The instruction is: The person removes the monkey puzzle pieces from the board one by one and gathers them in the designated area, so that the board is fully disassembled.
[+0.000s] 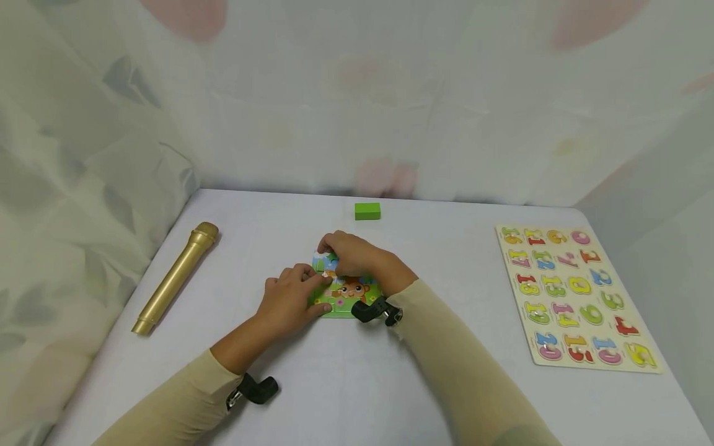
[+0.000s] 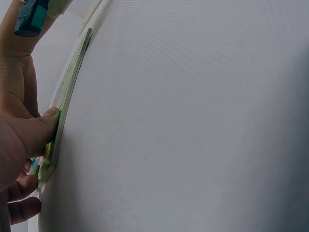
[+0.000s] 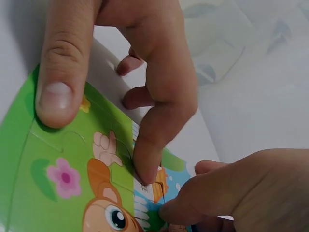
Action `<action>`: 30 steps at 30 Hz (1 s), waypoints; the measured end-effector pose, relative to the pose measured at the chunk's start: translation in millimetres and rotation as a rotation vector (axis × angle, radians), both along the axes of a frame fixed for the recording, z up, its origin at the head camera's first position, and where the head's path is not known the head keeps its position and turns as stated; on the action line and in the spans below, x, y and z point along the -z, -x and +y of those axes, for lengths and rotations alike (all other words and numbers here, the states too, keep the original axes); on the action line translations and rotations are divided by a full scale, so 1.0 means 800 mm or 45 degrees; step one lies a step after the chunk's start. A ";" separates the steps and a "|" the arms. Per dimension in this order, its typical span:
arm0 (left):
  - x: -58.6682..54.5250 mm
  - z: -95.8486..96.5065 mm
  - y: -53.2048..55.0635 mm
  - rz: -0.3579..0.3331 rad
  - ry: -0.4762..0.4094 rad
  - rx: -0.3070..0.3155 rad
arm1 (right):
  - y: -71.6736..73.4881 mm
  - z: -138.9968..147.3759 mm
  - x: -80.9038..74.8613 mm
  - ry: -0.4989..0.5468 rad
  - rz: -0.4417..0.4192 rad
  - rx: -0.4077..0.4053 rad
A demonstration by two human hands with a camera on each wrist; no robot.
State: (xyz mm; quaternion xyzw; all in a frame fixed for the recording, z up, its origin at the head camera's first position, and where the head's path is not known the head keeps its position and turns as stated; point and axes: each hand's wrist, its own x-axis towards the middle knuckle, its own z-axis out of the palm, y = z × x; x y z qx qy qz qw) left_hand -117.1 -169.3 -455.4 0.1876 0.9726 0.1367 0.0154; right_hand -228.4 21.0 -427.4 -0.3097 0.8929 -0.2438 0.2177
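A flat jigsaw puzzle (image 1: pixel 337 310) with a monkey, flowers and a green border lies at the middle of the table. My left hand (image 1: pixel 287 300) rests at its left side, thumb on the green border and index finger pressing near a small house picture, as the right wrist view shows. Reaching over the monkey, my right hand (image 1: pixel 359 255) has its fingers bent over the far left corner. There its fingertips pinch a blue puzzle piece (image 3: pixel 174 181), partly hidden by the hand. The left wrist view shows the puzzle's edge (image 2: pixel 72 82) nearly side-on, beneath the left thumb.
Beyond the puzzle stands a green block (image 1: pixel 367 211). A gold microphone (image 1: pixel 175 279) lies at the left. On the right is a number puzzle board (image 1: pixel 580 297) with colourful pieces. Fabric curtains (image 1: pixel 418 105) rise behind the white table (image 1: pixel 357 384) and at its sides.
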 end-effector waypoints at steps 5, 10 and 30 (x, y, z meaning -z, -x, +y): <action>-0.002 0.001 0.000 0.003 -0.008 0.004 | -0.005 0.001 0.000 0.016 0.025 0.023; -0.003 0.002 0.000 0.007 0.007 0.009 | -0.005 0.005 0.009 0.038 0.064 0.022; -0.001 0.004 -0.008 0.038 0.023 0.006 | -0.009 0.022 0.015 0.237 0.050 0.019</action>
